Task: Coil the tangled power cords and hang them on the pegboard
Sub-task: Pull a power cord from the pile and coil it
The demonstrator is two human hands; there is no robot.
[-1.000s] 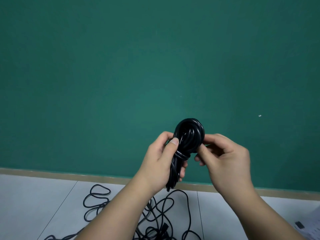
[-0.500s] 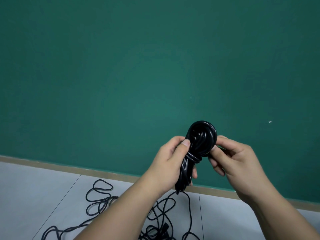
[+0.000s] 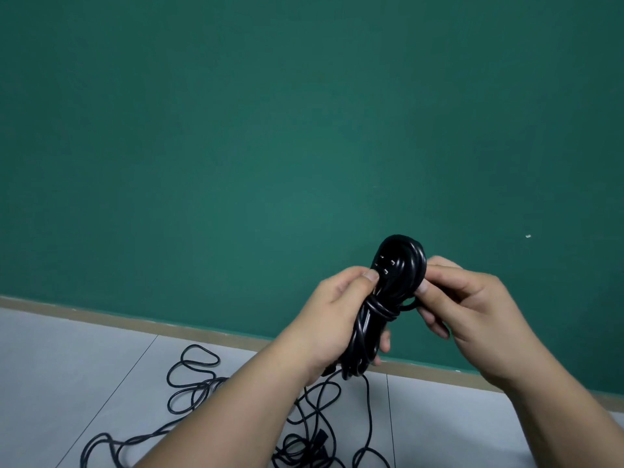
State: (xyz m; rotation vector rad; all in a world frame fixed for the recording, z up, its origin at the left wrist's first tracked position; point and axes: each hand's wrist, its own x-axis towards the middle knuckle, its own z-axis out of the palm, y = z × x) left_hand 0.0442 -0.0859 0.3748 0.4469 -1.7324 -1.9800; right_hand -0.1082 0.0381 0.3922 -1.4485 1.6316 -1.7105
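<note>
Coiled cord (image 3: 400, 265), long axis near upright: left hand (image 3: 337, 319) grip closed round lower half, right hand (image 3: 472, 312) pinching upper loop from the right.

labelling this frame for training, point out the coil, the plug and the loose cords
coil (image 3: 364, 336): head view, strands below the wrap
plug (image 3: 386, 263): head view, pronged face
loose cords (image 3: 204, 386): head view, tangle on the floor

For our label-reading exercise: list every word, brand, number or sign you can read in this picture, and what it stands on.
None can be read.
The coiled cord, gripped by the left hand and pinched by the right hand, shows plug prongs but no print.
The green wall, floor and loose cords bear no writing.
</note>
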